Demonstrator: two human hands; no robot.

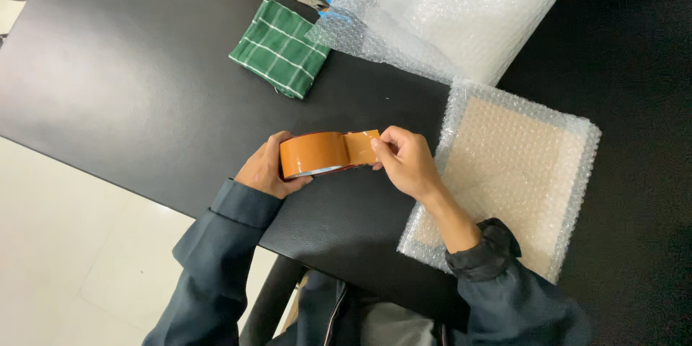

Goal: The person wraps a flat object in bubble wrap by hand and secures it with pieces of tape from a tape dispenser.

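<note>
here | left hand (pixel 267 169) fingers wrapped round brown packing tape roll (pixel 313 154) above table's (pixel 130 65) near edge | right hand (pixel 404 161) fingers pinching tape's free end (pixel 360 147) | bubble-wrapped flat parcel (pixel 504 180) just beside right hand

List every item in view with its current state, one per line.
Brown tape roll: gripped by left hand, free end peeled up by right hand.
Bubble-wrapped flat parcel: wrapped, lying flat.
Bubble wrap roll: partly unrolled.
Green checked cloth: folded.
Scissors: closed.
</note>
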